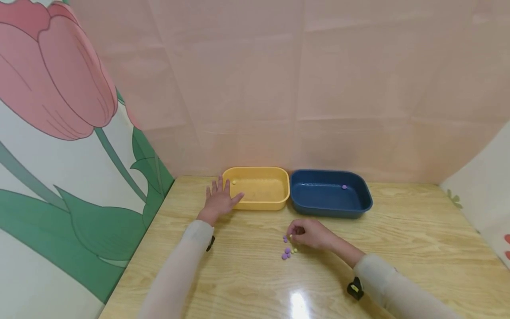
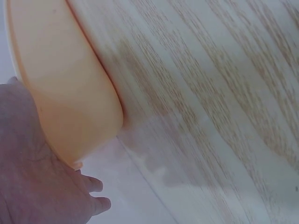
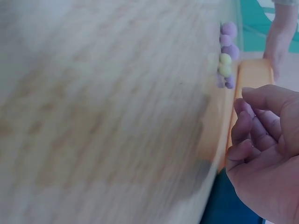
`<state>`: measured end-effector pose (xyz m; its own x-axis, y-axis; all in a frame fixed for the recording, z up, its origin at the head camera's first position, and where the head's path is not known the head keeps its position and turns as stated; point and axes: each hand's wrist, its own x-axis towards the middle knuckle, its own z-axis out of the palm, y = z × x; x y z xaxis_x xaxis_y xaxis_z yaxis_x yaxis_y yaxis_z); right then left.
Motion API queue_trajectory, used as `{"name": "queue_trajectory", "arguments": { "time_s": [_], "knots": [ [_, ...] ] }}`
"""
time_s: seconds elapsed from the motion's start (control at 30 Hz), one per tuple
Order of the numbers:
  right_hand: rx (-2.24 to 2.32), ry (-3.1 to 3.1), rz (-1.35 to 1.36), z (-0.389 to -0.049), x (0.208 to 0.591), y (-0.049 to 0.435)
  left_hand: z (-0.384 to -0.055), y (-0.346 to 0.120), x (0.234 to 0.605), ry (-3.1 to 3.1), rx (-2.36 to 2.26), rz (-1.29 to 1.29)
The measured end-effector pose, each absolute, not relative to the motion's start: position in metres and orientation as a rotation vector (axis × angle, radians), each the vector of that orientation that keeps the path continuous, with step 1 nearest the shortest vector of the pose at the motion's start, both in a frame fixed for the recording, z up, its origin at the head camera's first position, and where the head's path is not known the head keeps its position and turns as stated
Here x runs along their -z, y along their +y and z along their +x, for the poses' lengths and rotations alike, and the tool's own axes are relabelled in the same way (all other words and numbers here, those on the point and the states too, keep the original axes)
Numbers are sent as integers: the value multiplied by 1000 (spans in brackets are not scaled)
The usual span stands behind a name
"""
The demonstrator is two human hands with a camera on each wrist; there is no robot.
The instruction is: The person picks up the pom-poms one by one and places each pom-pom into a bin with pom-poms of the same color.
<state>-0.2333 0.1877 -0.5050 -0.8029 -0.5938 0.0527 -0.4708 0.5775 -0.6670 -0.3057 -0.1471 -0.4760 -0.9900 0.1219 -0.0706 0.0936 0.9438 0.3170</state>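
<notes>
My left hand (image 1: 219,201) lies with fingers spread over the left front corner of a yellow tray (image 1: 275,206); in the left wrist view the hand (image 2: 42,163) overlaps the tray's rim. A small yellow ball (image 1: 234,182) is inside that tray. Over the table, my right hand (image 1: 314,235) pinches a small yellow ball (image 1: 291,236) between thumb and fingertips. In the right wrist view, its fingers are curled and the ball is hidden. Beside the fingertips lie several purple balls (image 1: 287,250) and two yellow balls (image 1: 295,250).
A blue tray (image 1: 330,212) stands right of the yellow one, with a purple ball (image 1: 344,187) in it. Both trays are at the back of the wooden table (image 1: 239,274), near a pink sheet (image 1: 255,88). A tulip-printed panel (image 1: 71,221) borders the left side.
</notes>
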Motion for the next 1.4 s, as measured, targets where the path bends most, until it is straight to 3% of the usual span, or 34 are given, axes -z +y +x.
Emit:
{"name": "queue_trajectory", "arguments": {
  "time_s": [0.6,1.4],
  "knots": [
    [1062,2723,-882,-250,479,175,-308,-148,477,3017,-453,177],
    [1242,2667,-657,-272,457,154,-310,-148,481,3027,-446,192]
  ]
}}
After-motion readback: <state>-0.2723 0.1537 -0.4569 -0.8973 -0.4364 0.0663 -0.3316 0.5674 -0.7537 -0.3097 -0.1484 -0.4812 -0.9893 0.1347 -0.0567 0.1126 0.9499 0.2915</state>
